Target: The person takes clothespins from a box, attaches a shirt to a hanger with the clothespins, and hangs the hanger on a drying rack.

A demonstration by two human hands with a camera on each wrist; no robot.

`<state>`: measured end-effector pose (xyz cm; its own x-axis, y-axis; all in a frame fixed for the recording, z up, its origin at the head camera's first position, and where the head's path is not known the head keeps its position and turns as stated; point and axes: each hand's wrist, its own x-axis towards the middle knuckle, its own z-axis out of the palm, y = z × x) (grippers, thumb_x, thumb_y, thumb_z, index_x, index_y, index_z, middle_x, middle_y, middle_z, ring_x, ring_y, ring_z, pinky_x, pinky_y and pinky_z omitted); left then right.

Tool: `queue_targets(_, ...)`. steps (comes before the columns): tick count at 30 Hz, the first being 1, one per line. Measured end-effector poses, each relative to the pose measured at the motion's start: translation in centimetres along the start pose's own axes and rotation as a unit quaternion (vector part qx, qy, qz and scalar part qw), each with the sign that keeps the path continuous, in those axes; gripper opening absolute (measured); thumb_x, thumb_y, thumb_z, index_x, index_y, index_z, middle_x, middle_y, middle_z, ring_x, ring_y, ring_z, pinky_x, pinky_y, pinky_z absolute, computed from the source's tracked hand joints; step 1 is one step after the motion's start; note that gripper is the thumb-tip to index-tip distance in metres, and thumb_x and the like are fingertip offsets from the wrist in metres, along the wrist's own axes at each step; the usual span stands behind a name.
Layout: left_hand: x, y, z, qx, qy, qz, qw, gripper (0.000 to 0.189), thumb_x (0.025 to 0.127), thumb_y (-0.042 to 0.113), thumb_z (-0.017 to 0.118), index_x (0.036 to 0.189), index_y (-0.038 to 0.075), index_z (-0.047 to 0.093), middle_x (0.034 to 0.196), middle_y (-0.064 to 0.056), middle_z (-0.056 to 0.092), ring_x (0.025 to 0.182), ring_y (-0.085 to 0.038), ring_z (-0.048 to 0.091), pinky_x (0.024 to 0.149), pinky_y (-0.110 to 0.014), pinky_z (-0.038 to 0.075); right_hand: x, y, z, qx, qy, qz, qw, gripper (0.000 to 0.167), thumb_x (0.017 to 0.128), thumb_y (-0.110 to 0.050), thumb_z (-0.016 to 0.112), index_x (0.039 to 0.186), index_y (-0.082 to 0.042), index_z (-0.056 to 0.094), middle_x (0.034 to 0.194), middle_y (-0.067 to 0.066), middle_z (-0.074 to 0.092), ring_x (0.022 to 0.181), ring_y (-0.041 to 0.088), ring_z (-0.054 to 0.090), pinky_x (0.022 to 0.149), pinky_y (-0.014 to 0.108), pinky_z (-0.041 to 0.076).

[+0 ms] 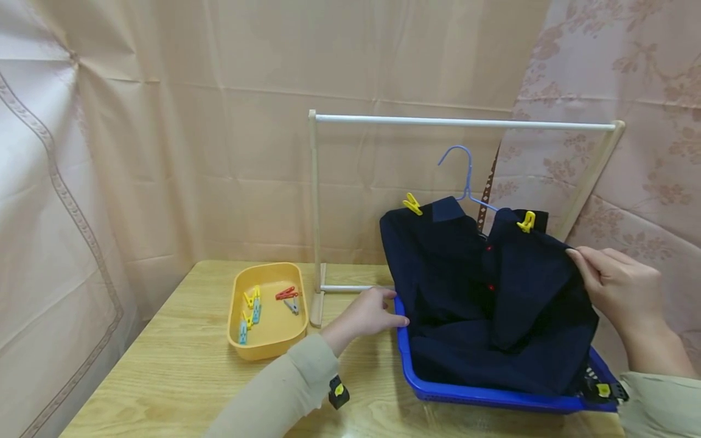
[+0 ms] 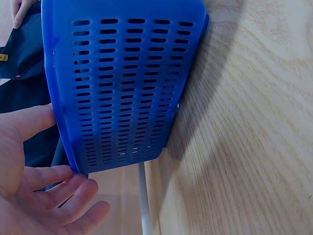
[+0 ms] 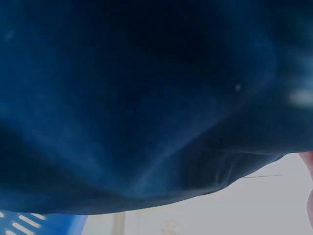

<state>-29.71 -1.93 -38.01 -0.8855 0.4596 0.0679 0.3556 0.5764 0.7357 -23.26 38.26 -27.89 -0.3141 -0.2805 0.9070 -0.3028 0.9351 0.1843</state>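
Observation:
A dark navy collared shirt [image 1: 449, 292] with red buttons is on a blue wire hanger [image 1: 469, 173]. Its lower part is bunched in a blue plastic basket [image 1: 493, 394], while the shoulders rise above the rim. Yellow clothespins clip the shoulders, one at the left [image 1: 412, 204] and one at the right [image 1: 527, 222]. My right hand [image 1: 624, 286] pinches the shirt's right shoulder edge between thumb and fingers. On the basket's left rim rest the thumb and fingertips of my left hand [image 1: 369, 313], loosely spread. Dark cloth fills most of the right wrist view.
Behind the basket stands a drying rack with a white top bar [image 1: 465, 122] and wooden posts. A yellow tray [image 1: 268, 350] at the left holds several clothespins, among them a red one [image 1: 286, 293]. Everything stands on a wooden table [image 1: 164, 365], with curtains behind.

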Motion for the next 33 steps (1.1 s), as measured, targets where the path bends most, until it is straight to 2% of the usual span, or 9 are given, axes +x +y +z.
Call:
queue_targets(5,-0.2,-0.2,-0.3,0.006,-0.003,0.019,0.9998,0.067,0.088,0.038,0.081,0.141,0.004,0.058,0.140,-0.010,0.061,0.116,-0.028,0.064,0.091,-0.037,0.056,0.0,-0.1,-0.1,-0.002,-0.005,-0.004,1.0000,0.063,0.107,-0.050,0.044,0.092,0.004,0.074,0.072,0.022,0.067,0.054,0.036,0.061,0.054,0.052,0.045)
queue_targets(15,-0.7,-0.5,-1.7,0.003,0.003,0.043,0.9991,0.062,0.090,0.038,0.079,0.140,0.007,0.060,0.139,-0.009,0.061,0.117,-0.033,0.062,0.094,-0.040,0.053,0.1,-0.1,0.0,-0.003,0.003,0.002,1.0000,0.072,0.106,-0.056,0.041,0.088,0.005,0.074,0.072,0.023,0.067,0.053,0.040,0.061,0.054,0.055,0.046)
queue_targets(25,-1.3,-0.3,-4.0,0.015,-0.005,0.054,0.9984,0.073,0.088,0.045,0.078,0.145,0.005,0.055,0.145,-0.009,0.057,0.124,-0.031,0.060,0.097,-0.040,0.053,0.4,-0.3,-0.2,-0.005,-0.003,0.003,1.0000,0.073,0.106,-0.056,0.040,0.089,0.006,0.074,0.072,0.024,0.068,0.054,0.040,0.062,0.055,0.055,0.046)
queue_targets(33,-1.7,0.8,-5.9,0.060,-0.008,0.078,0.9951,0.087,0.083,0.057,0.079,0.151,0.012,0.049,0.147,-0.008,0.052,0.124,-0.028,0.057,0.098,-0.044,0.052,0.3,-0.2,-0.3,-0.009,-0.010,0.001,0.9999,0.073,0.106,-0.056,0.040,0.088,0.005,0.074,0.072,0.023,0.068,0.053,0.039,0.062,0.054,0.053,0.046)
